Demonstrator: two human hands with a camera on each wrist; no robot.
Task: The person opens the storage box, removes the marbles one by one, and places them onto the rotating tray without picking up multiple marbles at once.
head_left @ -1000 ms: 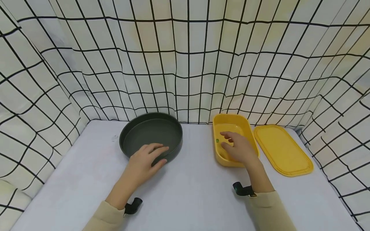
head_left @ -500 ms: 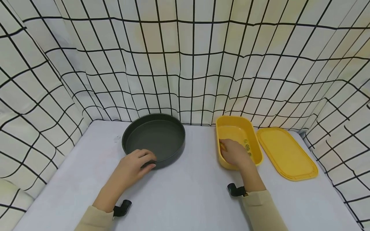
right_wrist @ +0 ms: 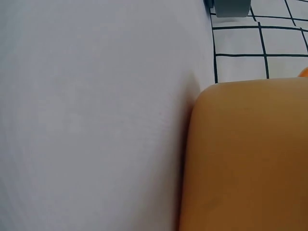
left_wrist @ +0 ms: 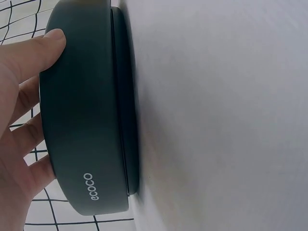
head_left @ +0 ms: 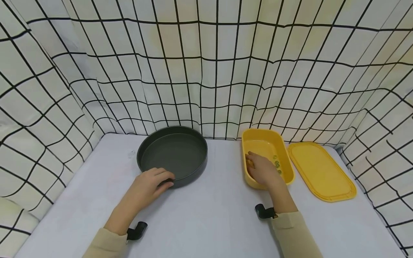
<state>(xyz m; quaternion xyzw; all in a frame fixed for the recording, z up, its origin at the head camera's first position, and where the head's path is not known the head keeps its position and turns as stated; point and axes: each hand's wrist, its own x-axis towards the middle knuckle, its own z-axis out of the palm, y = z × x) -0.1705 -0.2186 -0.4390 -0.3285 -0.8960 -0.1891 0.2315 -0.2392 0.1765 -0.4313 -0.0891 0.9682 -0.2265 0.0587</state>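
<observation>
A round dark green tray with a raised rim [head_left: 174, 154] stands on the left of the table. My left hand [head_left: 150, 186] grips its near rim; in the left wrist view the thumb [left_wrist: 54, 43] presses the outer wall, lettered "ecoco", while the other fingers reach over the edge. My right hand [head_left: 262, 171] is down inside the yellow plastic container [head_left: 287, 154], its fingers bent near the left wall. What those fingertips touch or hold is hidden. Several small green round pieces [head_left: 276, 163] lie inside along the right. The right wrist view shows only the container's outer wall [right_wrist: 250, 159], no fingers.
A flat yellow lid [head_left: 322, 172] lies on the white table [head_left: 206, 222], right of the container. White walls with a black grid [head_left: 213, 71] enclose the table at the back and sides. Each wrist carries a small black camera [head_left: 137, 231].
My left hand has moved down from over the tray to take its near rim. My right hand has gone lower into the container, baring green pieces. Little changed over the last half second.
</observation>
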